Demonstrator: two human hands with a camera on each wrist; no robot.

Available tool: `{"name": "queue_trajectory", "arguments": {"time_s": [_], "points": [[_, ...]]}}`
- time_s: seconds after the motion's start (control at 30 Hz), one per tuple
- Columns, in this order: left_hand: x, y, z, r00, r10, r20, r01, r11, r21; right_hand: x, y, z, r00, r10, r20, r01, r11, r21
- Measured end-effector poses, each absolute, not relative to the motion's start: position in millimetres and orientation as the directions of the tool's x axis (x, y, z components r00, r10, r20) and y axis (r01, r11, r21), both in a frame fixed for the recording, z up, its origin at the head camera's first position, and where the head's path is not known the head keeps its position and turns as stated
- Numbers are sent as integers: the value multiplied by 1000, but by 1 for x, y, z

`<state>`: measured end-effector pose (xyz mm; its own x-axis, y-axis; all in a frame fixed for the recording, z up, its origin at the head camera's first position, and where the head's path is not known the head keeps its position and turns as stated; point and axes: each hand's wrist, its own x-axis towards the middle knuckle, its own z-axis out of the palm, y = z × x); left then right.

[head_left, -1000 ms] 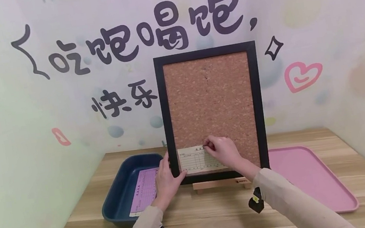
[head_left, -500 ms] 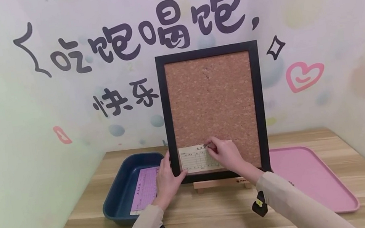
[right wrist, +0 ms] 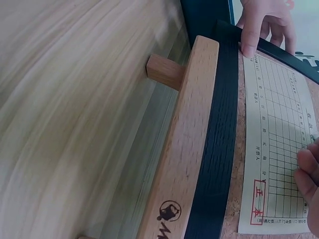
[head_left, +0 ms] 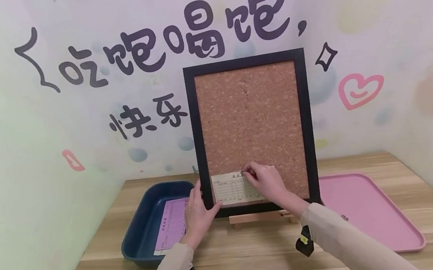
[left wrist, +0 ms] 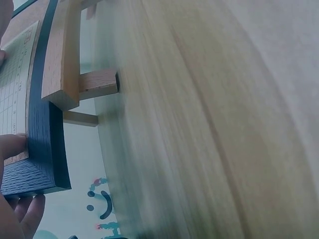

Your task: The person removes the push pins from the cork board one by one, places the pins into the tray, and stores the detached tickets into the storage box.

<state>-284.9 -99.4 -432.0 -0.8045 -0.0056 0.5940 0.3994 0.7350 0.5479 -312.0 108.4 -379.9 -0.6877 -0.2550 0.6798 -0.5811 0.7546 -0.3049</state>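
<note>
A black-framed corkboard (head_left: 252,130) leans upright on a small wooden easel (head_left: 260,216). My left hand (head_left: 199,212) grips its lower left corner, thumb in front on the corner of a printed receipt slip (head_left: 230,191) and fingers behind the frame. The slip lies flat against the cork at the bottom, its right part behind my right hand (head_left: 267,182). At the slip's top edge, the right thumb and index finger pinch a small pin, mostly hidden by the fingertips. In the right wrist view the slip (right wrist: 271,124) shows a red stamp.
A dark blue bin (head_left: 139,232) with purple slips (head_left: 170,223) stands to the left. On the right lies a pink tray (head_left: 373,205), holding tiny metallic items (head_left: 345,217) beside my right sleeve. Behind the wooden table (head_left: 250,267) is a printed wall.
Both hands stay at nearly the same places on the board and slip. Only the head view shifts slightly, and the right fingers move a little at the slip's top edge.
</note>
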Motion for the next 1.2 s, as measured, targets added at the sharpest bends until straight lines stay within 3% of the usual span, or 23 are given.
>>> {"name": "queue_trajectory", "arguments": {"time_s": [0.63,1.2], "points": [[-286,-100,-432,-799,-2,601,403,740,538,-316,109,-378,-707,-274,652,-574,761,-303],[-286,-100,-432,-794,-4,608,403,746,530,-320,117,-366,-698,-437,568,-665,689,-288]]}}
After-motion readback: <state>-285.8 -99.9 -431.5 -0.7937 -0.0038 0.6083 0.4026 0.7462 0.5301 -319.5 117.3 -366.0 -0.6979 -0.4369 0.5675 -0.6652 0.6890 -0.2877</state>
